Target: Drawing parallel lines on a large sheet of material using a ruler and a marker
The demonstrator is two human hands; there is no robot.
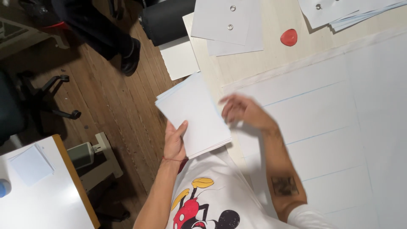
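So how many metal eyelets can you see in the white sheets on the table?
3: two on the top-centre sheets, an upper eyelet and a lower eyelet; a third eyelet on the top-right stack. Others may be hidden.

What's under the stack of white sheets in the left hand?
The left hand supports the stack of white rectangular sheets from below, thumb on top. Beneath lie brown wooden floor and the table edge; the fingers are hidden.

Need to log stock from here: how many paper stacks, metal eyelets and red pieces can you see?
Paper stacks: 5 (held, by eyelets, top right, table edge, side desk)
Eyelets: 3 ()
Red pieces: 1
Total: 9
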